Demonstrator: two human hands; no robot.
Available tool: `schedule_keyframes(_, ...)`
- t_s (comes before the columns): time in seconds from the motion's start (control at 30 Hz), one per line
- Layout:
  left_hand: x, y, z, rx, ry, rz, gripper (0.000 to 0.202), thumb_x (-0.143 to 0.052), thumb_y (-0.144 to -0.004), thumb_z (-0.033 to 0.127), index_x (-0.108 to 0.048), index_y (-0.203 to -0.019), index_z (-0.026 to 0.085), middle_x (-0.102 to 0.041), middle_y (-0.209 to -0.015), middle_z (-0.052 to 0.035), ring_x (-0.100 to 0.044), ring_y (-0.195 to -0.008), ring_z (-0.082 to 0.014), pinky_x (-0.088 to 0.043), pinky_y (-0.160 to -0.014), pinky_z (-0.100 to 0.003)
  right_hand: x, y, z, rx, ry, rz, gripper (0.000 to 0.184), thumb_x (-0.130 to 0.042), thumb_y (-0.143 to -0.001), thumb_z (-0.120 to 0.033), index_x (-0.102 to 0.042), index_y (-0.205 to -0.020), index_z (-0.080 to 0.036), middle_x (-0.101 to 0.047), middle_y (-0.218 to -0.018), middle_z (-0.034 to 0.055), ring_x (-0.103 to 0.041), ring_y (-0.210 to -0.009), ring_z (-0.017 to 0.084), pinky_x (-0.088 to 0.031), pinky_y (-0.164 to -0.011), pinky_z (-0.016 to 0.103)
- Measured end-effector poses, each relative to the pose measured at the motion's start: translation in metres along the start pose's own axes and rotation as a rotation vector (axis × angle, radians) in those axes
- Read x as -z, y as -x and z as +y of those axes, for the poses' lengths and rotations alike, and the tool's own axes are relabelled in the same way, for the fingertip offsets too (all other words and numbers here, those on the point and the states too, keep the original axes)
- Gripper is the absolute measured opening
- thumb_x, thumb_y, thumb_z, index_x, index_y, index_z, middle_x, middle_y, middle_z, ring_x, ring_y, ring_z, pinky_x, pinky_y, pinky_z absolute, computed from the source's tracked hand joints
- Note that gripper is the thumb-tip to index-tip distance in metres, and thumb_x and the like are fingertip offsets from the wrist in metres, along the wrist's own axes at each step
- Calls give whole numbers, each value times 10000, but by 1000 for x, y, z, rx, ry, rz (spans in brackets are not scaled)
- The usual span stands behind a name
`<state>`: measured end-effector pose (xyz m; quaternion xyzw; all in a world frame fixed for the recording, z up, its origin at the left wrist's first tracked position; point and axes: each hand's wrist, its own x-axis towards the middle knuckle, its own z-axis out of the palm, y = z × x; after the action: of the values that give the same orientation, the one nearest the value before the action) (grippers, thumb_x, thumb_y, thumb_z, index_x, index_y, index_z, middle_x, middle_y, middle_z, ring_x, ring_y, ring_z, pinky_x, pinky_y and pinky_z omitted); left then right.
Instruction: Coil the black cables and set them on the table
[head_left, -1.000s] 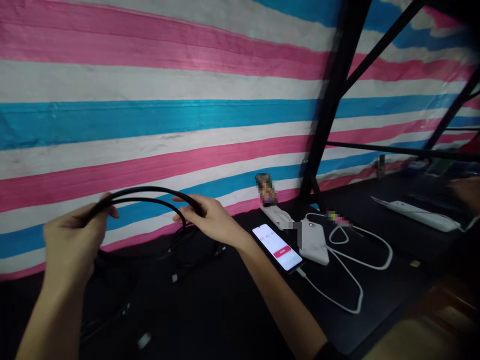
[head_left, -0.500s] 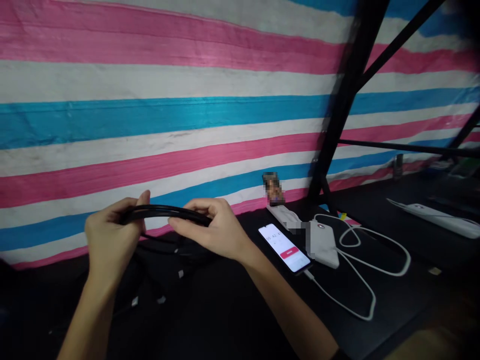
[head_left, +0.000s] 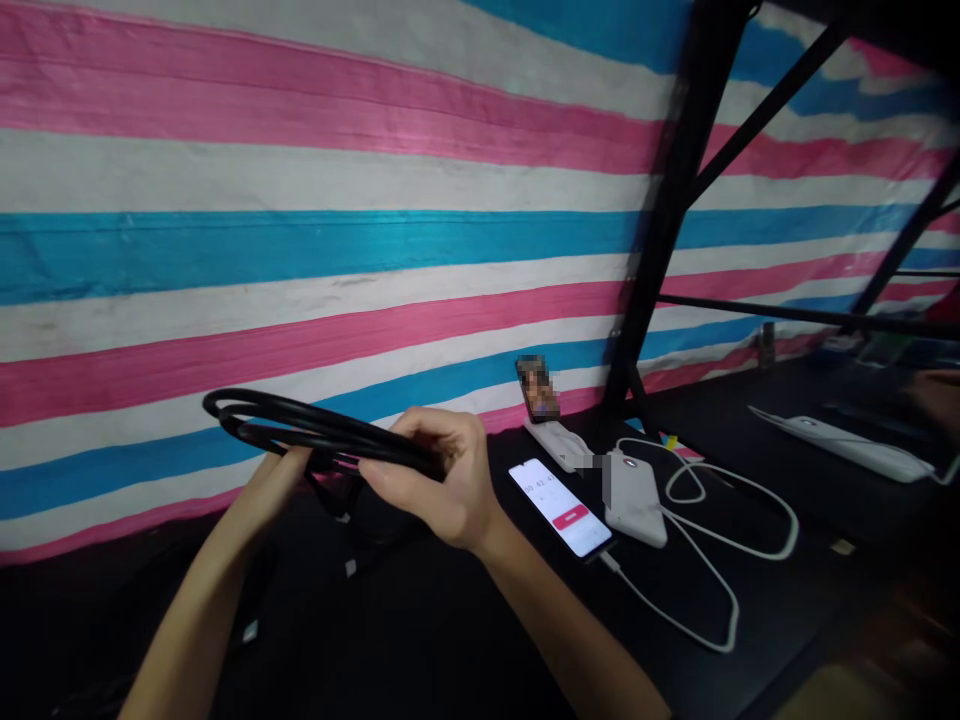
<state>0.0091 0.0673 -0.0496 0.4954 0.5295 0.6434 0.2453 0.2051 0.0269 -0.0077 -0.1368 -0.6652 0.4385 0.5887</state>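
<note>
My right hand (head_left: 435, 475) is closed around a folded bundle of black cable (head_left: 300, 425), whose loops stick out to the left over the dark table (head_left: 465, 640). Beneath those loops reaches my left hand (head_left: 289, 468); its fingers are hidden behind the cable and my right hand. More loose black cable with small plugs (head_left: 349, 565) hangs and lies below the bundle.
Right of my hands lie a lit phone (head_left: 561, 505), a white power bank (head_left: 634, 487) and a looping white cable (head_left: 720, 560). A white power strip (head_left: 840, 445) lies further right. A black metal post (head_left: 667, 220) stands before the striped tarp (head_left: 300, 200).
The cable loop has been folded flatter and now sticks out left of my right hand. My left hand has slid in under the bundle, toward my right hand.
</note>
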Motion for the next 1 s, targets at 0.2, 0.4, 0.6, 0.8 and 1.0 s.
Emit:
schedule_keyframes(0.2,-3,2,17,46,193,240,524,-799,-463,367,-593,-917,203,-605,-774,7,-598,-624,-136,-456,-570,-214,7,-17,22,-134,-103,11,253,-606,-777,-354,-467,-625,-206,-389,-432,-94,-305,-357,45,-241,-350,196)
schedule_keyframes(0.4,-9,11,27,79,256,142,503,-772,-531,358,-616,-971,172,-619,-741,-7,-499,-509,-82,-391,-517,-210,13,-25,31,-266,-164,69,204,-631,-754,-364,-501,-779,-209,-394,-399,-113,-286,-319,40,-179,-296,168)
schedule_keyframes(0.6,-11,23,40,-179,281,8,488,-741,-622,267,-571,-1080,261,-525,-732,52,-458,-559,-51,-388,-558,-173,19,-27,30,-268,-140,182,185,-643,-742,-326,-506,-780,-208,-378,-361,-121,-279,-310,40,-163,-295,156)
schedule_keyframes(0.8,-18,18,23,43,505,154,296,-770,-586,264,-547,-768,191,-345,-482,104,-265,-355,-23,-209,-344,-153,18,-26,42,-404,1,-46,185,-582,-799,-354,-529,-749,-184,-490,-431,-73,-410,-304,49,-299,-299,147)
schedule_keyframes(1.0,-23,7,-2,250,728,315,376,-751,-598,256,-379,-622,201,-269,-448,124,-196,-329,-13,-134,-323,-163,15,-25,68,-435,305,-85,157,-567,-809,-323,-582,-815,-167,-623,-630,27,-639,-563,143,-512,-413,194)
